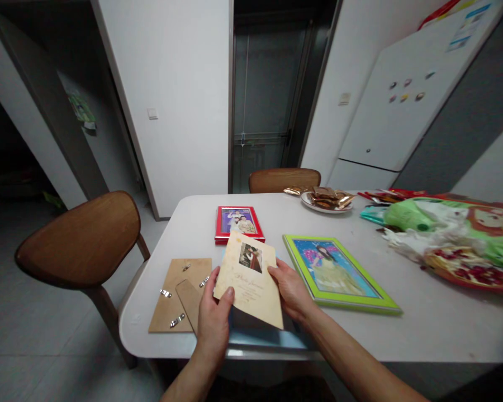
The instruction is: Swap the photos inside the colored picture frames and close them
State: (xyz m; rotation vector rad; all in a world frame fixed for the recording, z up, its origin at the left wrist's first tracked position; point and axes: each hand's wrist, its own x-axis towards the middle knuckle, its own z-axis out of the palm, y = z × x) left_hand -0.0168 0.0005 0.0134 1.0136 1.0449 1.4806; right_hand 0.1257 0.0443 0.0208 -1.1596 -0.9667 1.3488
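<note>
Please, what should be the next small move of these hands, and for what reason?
Probably lay the printed sheet flat on the table: the left hand and right hand both grip it over the light blue frame, so neither seems free to take the backing board lying at the left.

From my end I see the card [249, 285] just below the centre of the frame, pinched at its left and right edges and raised, face towards me. It is cream, its top leaning left and its lower right corner pointing down. A small dark photo [250, 258] of two people sits in its upper half; below runs brown script, too small for me to read fully. Beneath it, at bottom centre, I make out the blue frame [272, 339], lying flat, mostly hidden. At lower left I have the brown board [165, 309], flat, with four metal clips [177, 320] and a partly covered leg [188, 304].
</note>
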